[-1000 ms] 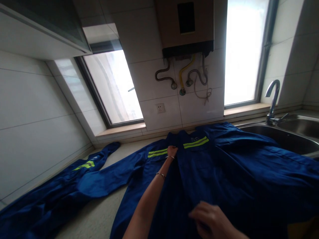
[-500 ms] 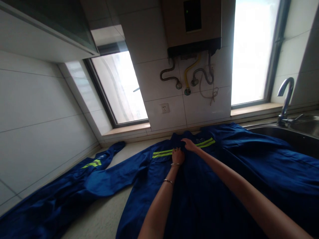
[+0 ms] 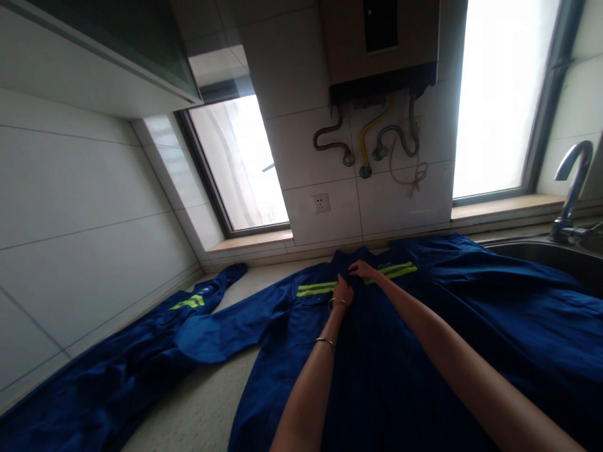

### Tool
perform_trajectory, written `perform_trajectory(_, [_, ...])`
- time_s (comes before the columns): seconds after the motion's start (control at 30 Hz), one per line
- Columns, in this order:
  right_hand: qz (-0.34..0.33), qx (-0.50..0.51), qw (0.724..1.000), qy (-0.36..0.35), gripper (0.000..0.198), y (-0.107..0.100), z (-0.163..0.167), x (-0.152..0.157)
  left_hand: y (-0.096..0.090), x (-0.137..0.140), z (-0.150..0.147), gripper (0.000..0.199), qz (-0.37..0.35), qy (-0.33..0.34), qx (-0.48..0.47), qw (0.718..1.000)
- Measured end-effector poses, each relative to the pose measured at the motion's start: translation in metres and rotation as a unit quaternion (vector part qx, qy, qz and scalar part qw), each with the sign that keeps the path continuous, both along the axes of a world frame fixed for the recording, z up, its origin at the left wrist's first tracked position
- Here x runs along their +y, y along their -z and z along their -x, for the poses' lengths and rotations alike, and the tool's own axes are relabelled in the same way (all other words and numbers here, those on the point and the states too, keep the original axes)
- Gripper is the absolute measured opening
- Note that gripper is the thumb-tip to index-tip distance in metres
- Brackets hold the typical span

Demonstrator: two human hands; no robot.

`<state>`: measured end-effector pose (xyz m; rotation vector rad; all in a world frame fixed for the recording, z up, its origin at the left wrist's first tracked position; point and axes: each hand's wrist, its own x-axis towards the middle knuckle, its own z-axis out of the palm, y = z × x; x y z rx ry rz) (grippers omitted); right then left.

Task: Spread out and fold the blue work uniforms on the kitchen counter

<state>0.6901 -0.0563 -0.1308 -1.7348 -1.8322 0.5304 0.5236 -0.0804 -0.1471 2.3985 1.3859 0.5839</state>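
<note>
The blue jacket lies collar to the counter's back edge, long axis running nearward, under curled fingers, pinch unclear, right hand nearer that edge than left hand.

The desk is pale and speckled and runs along the tiled wall. A blue jacket lies spread face up over its middle and right, collar toward the wall, reaching the sink set into the desk. A second blue garment lies rumpled at the left, where one jacket sleeve meets it.
</note>
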Motion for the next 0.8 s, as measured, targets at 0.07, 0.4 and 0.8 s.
perform_trajectory(0.07, [0.01,0.002,1.0,0.003,0.024,0.002,0.005,0.002,0.001,0.0,0.0,0.069,0.009,-0.003,-0.009,1.0])
perform_trajectory(0.4, [0.048,0.019,0.998,0.025,0.026,0.005,0.008,0.009,0.004,0.0,-0.004,0.073,0.016,-0.003,-0.01,1.0])
perform_trajectory(0.8, [0.07,0.0,0.996,0.062,0.025,0.01,0.013,0.015,-0.002,-0.006,-0.004,0.075,0.007,-0.001,0.001,1.0])
